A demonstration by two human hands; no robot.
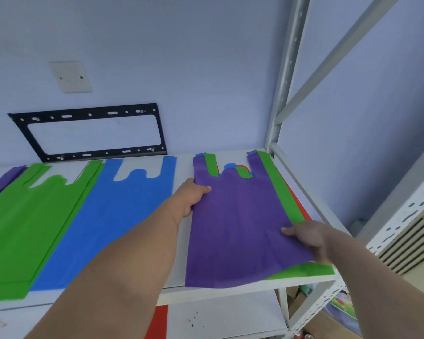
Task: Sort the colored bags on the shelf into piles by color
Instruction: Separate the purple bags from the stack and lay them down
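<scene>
Done: green pile (22, 228) and blue pile (113, 216) laid on shelf (181, 241) | Left: mixed stack at right, purple bag (235, 228) on top | Hands: purple bag pinched at edges by left hand (194, 194) and right hand (306, 236) | Progress: judged partway

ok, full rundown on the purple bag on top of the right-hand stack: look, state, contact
The purple bag is a vest-style carrier of what looks like matte non-woven fabric, with two handle strips at the far end. It lies flat on top of the unsorted stack at the right end of the white shelf, over a green bag, its near edge overhanging the shelf front slightly. The left hand grips its left edge and the right hand pinches its right edge.
</scene>
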